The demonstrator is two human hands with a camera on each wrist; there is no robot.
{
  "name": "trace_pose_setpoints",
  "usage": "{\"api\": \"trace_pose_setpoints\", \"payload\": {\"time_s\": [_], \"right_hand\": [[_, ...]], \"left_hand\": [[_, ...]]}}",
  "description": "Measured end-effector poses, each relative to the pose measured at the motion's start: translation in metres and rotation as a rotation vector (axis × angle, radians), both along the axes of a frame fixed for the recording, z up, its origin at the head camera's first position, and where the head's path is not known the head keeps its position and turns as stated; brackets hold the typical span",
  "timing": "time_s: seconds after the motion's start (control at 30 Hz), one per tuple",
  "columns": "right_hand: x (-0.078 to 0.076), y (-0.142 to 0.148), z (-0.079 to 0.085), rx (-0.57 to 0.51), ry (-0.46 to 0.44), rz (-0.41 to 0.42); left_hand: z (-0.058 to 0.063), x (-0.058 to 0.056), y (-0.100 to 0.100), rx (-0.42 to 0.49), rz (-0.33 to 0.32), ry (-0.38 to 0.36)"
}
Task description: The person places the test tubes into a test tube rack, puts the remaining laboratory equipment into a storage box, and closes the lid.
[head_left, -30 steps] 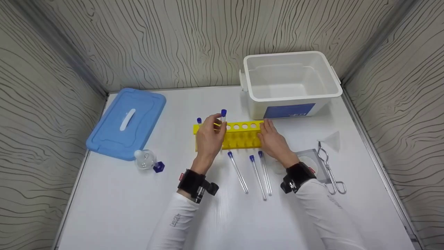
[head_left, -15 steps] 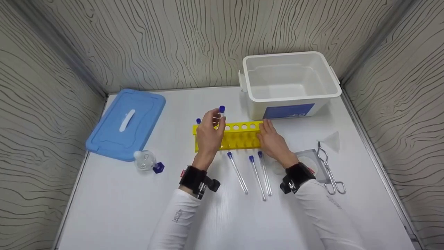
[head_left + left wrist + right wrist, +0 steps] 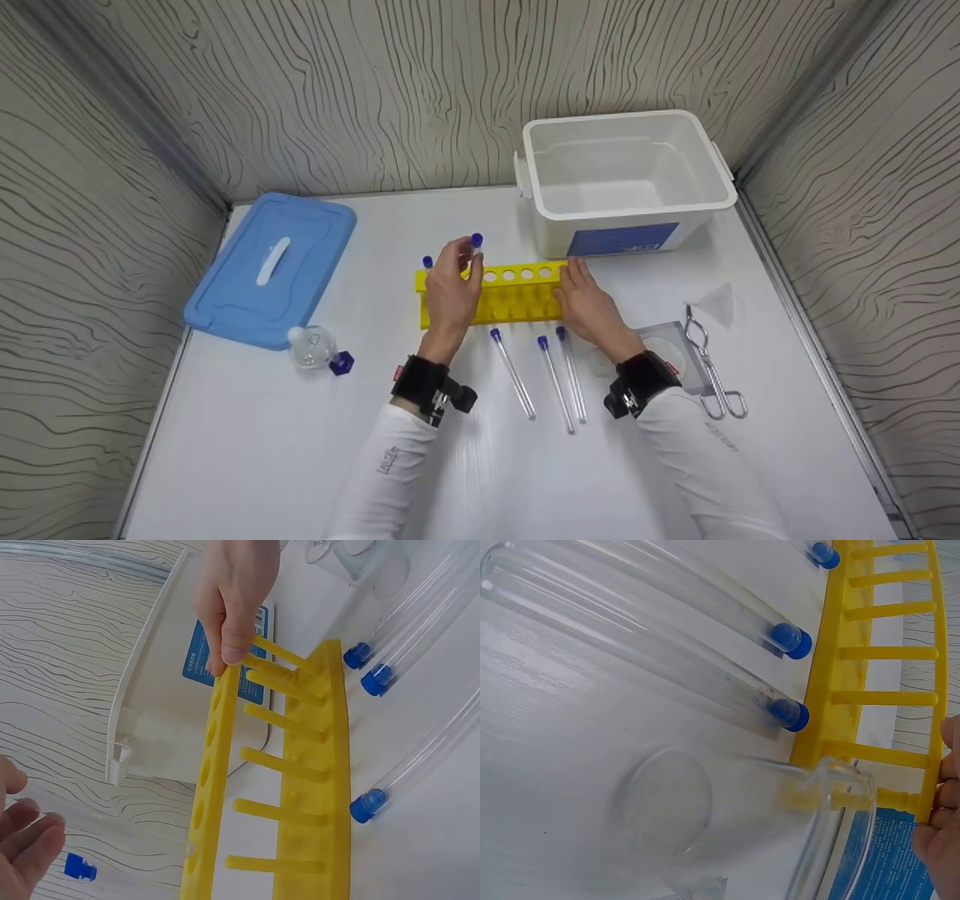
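Note:
Above the left part of the yellow test tube rack [image 3: 517, 304], my left hand [image 3: 454, 292] pinches a stoppered test tube [image 3: 112, 821] near its blue stopper. In the left wrist view, the tube's lower end overlaps the rack's top bar at a hole. Another tube with a blue stopper [image 3: 427, 262] stands at the rack's left end, largely hidden behind my hand. My right hand [image 3: 592, 307] grips the rack's right end, thumb and fingers on its top bar. In front of the rack lie three stoppered test tubes [image 3: 514, 373].
A white bin [image 3: 626, 214] stands behind the right end, its blue lid [image 3: 255, 300] lying at left. Near the lid is a round glass vessel [image 3: 311, 349]. Beside my right wrist are a clear beaker [image 3: 667, 799], wire gauze [image 3: 694, 352], metal tongs [image 3: 712, 367] and a funnel [image 3: 718, 306].
My left hand has shifted slightly left along the rack with the test tube, rising a little and then lowering slightly. My right hand has stayed on the rack's end.

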State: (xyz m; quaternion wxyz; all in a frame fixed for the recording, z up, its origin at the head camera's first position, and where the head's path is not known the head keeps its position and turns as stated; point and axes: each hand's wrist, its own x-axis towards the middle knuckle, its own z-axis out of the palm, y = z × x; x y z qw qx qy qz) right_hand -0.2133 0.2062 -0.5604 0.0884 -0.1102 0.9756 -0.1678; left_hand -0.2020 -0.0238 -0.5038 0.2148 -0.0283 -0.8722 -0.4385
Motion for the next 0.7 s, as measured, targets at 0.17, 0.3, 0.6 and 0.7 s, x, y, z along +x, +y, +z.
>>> {"api": "trace_pose_setpoints", "payload": {"time_s": [0.17, 0.3, 0.6, 0.7], "right_hand": [[0.0, 0.0, -0.001, -0.004, 0.006, 0.001], [0.0, 0.001, -0.002, 0.001, -0.005, 0.003], [-0.001, 0.002, -0.001, 0.009, -0.023, 0.007], [-0.002, 0.002, -0.002, 0.004, -0.02, 0.008]], "left_hand": [[0.0, 0.0, -0.001, -0.004, 0.013, -0.027], [-0.001, -0.001, -0.001, -0.003, 0.027, -0.039], [-0.009, 0.0, -0.003, -0.006, 0.038, -0.048], [-0.012, 0.0, -0.003, -0.007, 0.034, -0.073]]}}
